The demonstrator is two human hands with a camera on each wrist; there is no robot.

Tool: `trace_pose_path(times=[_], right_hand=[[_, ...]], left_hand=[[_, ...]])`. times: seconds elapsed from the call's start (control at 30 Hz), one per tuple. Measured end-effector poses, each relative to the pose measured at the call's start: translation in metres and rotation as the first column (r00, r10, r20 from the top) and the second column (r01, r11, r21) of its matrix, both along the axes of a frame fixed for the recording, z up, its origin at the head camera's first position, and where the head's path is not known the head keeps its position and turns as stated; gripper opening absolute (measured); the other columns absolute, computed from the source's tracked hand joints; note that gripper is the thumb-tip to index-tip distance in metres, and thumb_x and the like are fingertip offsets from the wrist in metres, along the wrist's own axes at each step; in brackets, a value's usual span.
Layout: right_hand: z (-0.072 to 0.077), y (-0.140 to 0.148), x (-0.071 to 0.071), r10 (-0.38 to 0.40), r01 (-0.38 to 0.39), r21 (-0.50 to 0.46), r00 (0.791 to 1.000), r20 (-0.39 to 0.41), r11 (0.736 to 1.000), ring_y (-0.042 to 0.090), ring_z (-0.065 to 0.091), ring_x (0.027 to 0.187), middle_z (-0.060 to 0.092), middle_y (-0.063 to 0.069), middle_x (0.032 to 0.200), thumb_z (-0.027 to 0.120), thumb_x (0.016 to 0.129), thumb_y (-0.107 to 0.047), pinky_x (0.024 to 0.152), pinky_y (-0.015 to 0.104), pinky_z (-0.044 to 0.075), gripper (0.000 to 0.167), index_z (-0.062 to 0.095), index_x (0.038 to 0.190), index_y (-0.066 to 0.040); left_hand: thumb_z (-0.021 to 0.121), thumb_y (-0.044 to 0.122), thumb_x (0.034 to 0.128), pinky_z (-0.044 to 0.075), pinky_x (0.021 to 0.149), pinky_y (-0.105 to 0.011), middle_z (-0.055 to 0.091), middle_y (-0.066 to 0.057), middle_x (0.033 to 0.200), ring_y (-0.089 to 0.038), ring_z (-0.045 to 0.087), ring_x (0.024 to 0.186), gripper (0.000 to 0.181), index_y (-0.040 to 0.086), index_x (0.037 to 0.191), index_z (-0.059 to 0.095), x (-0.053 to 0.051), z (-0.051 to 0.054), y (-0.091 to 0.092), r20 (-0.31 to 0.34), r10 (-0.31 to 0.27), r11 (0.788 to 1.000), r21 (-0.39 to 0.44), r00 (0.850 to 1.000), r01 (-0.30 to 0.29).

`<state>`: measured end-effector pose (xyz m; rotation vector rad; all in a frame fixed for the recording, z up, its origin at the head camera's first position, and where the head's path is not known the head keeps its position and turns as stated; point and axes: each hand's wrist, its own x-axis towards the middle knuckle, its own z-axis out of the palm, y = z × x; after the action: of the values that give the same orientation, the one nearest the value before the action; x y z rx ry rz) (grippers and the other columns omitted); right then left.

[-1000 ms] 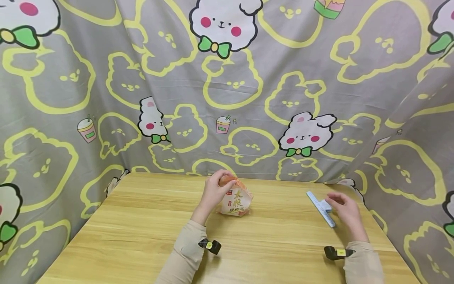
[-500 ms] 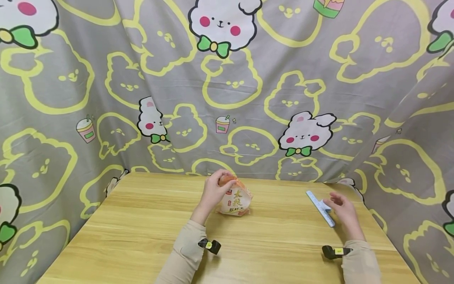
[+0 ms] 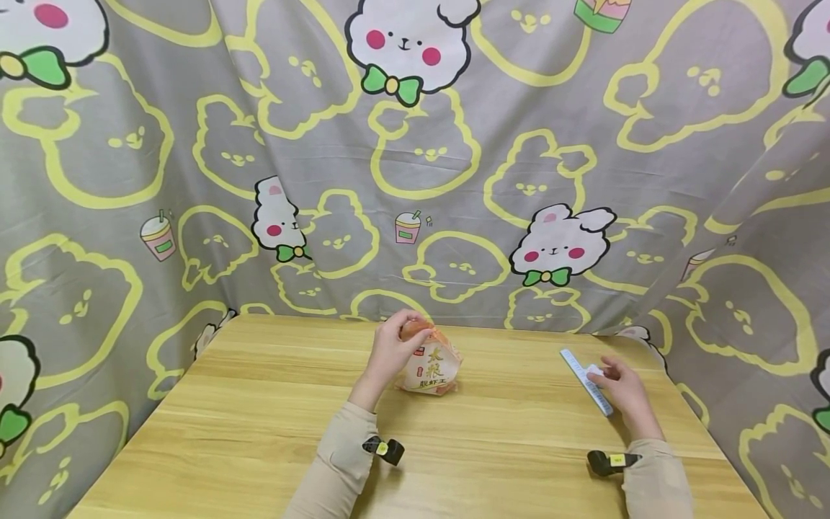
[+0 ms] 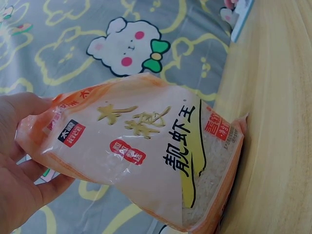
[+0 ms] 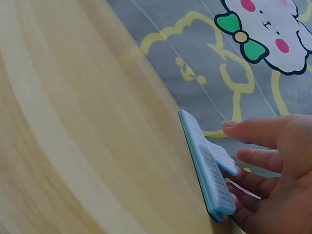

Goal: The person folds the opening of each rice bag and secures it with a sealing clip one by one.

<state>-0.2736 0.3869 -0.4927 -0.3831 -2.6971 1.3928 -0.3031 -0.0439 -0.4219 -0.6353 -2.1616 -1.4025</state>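
In the head view, a bag of rice (image 3: 433,366) stands on the wooden table, its orange top gathered in my left hand (image 3: 397,342). The left wrist view shows the bag (image 4: 141,146) side-on, grains visible through its lower part, with the fingers and thumb of my left hand (image 4: 22,161) gripping the top. To the right lies a light blue bag clip (image 3: 586,382) with a short handle. My right hand (image 3: 625,389) is beside that handle. In the right wrist view its loosely bent fingers (image 5: 258,183) are close to the clip (image 5: 207,165); contact is hard to tell.
The wooden table (image 3: 272,432) reaches back to a grey patterned curtain (image 3: 454,180), which also hangs along the left and right sides. Black wrist cameras (image 3: 384,450) are strapped over both sleeves.
My right hand has shifted slightly left, its fingers now overlapping the clip's handle in the head view. The left hand and rice bag have stayed in place.
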Motion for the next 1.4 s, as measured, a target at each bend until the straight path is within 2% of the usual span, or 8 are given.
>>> trace_pose_path(times=[0.17,0.33,0.57,0.8,1.4], right_hand=[[-0.0039,0.0021,-0.0019,0.032,-0.032,0.027,0.999,0.013,0.999,0.047,0.040,0.127,0.038,0.038,0.140,0.058,0.096,-0.019,0.096,0.042,0.038,0.065,0.030,0.145,0.012],[-0.0067,0.0032,-0.0035,0.062,-0.062,0.009,0.998,0.033,0.998,0.050,0.033,0.134,0.031,0.039,0.146,0.057,0.096,-0.017,0.110,0.055,0.030,0.066,0.026,0.146,0.013],[-0.0070,0.0041,-0.0035,0.084,-0.086,0.045,0.995,0.044,0.995,0.047,0.038,0.129,0.031,0.040,0.146,0.057,0.095,-0.011,0.105,0.053,0.034,0.064,0.027,0.145,0.014],[-0.0042,0.0017,-0.0020,0.086,-0.089,0.028,0.993,0.082,0.996,0.050,0.031,0.133,0.022,0.040,0.149,0.055,0.095,-0.008,0.108,0.060,0.029,0.063,0.025,0.146,0.013],[-0.0054,-0.0034,-0.0010,0.025,-0.026,0.026,0.999,0.036,0.999,0.046,0.038,0.124,0.032,0.037,0.144,0.056,0.093,-0.005,0.102,0.057,0.034,0.057,0.033,0.142,0.012]], left_hand=[[0.076,0.020,0.0846,0.054,0.074,-0.030,0.072,-0.004,0.093,-0.019,0.068,0.087,0.016,0.014,0.096,0.067,0.0003,0.0006,0.0003,0.009,0.000,1.000,0.002,1.000,0.000],[0.077,0.019,0.0843,0.054,0.073,-0.030,0.072,-0.005,0.092,-0.019,0.068,0.085,0.016,0.014,0.096,0.067,0.0018,0.0023,0.0008,0.012,0.006,1.000,0.001,1.000,-0.006],[0.076,0.019,0.0847,0.054,0.074,-0.030,0.072,-0.005,0.093,-0.019,0.068,0.087,0.016,0.013,0.096,0.067,0.0022,0.0024,0.0007,0.025,0.006,1.000,-0.002,1.000,-0.006],[0.076,0.019,0.0849,0.056,0.078,-0.034,0.071,-0.005,0.095,-0.020,0.069,0.093,0.016,0.014,0.097,0.067,0.0017,0.0012,0.0006,0.033,0.006,1.000,-0.012,0.999,-0.005],[0.076,0.019,0.0846,0.055,0.078,-0.035,0.072,-0.004,0.096,-0.021,0.069,0.093,0.015,0.015,0.096,0.068,0.0012,0.0002,0.0005,0.036,-0.016,1.000,0.019,0.999,0.015]])
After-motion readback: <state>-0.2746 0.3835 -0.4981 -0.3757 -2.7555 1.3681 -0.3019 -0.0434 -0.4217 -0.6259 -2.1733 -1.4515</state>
